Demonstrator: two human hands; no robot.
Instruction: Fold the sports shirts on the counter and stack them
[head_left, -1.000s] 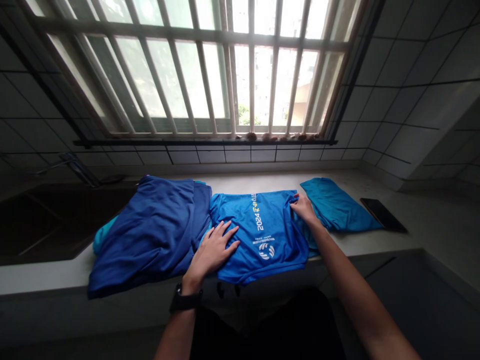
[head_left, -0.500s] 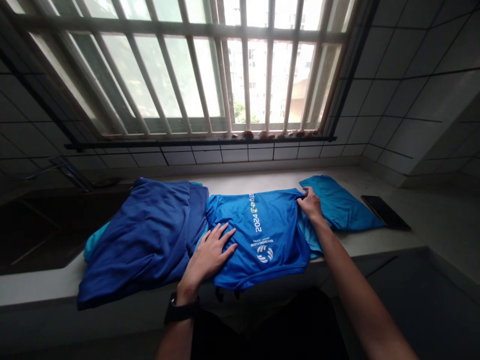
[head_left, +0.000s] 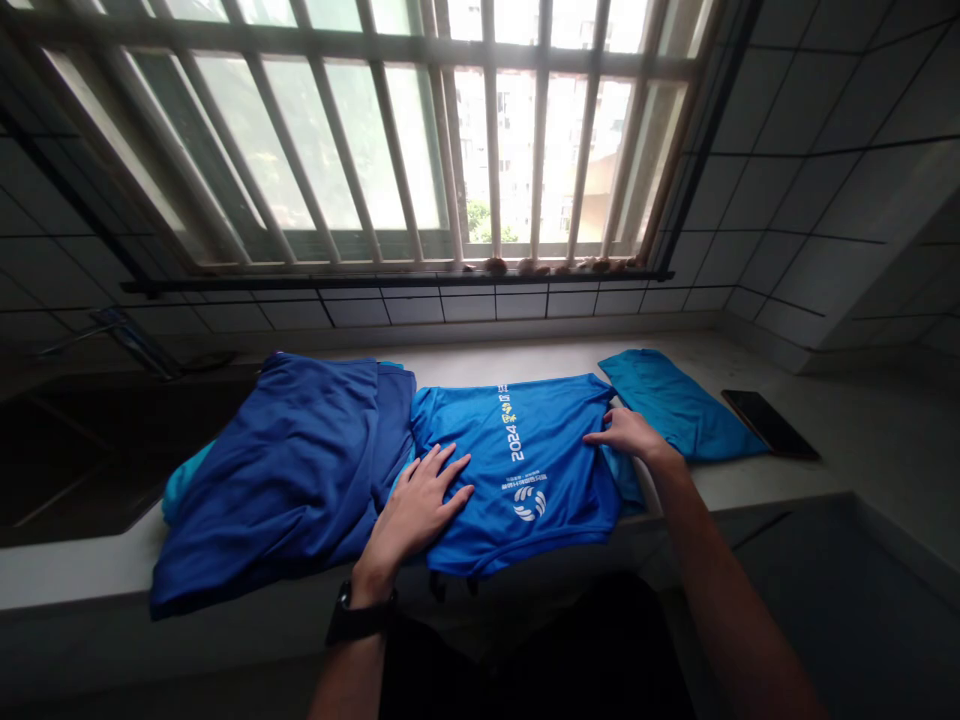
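Observation:
A bright blue shirt (head_left: 480, 430) with white and yellow lettering and a round white emblem lies folded on the counter before me, its lower edge hanging over the front. My left hand (head_left: 420, 505), a black watch on its wrist, rests flat on the shirt's left part with fingers spread. At the opposite side, my right hand (head_left: 630, 434) has its thumb on top of the shirt's right edge and its fingers bent around that edge; some fingertips are hidden. Lighter blue cloth (head_left: 622, 480) peeks out beneath the right edge.
Dark blue folded clothing (head_left: 300, 470) lies on the left, partly over the sink (head_left: 67, 450), with turquoise cloth beneath. A teal folded garment (head_left: 679, 405) and a phone (head_left: 769, 422) lie on the right of the counter (head_left: 847, 470). A barred window (head_left: 435, 150) is behind.
My right hand has moved from the shirt's far right corner down its right edge, toward me. My left hand stays flat in place.

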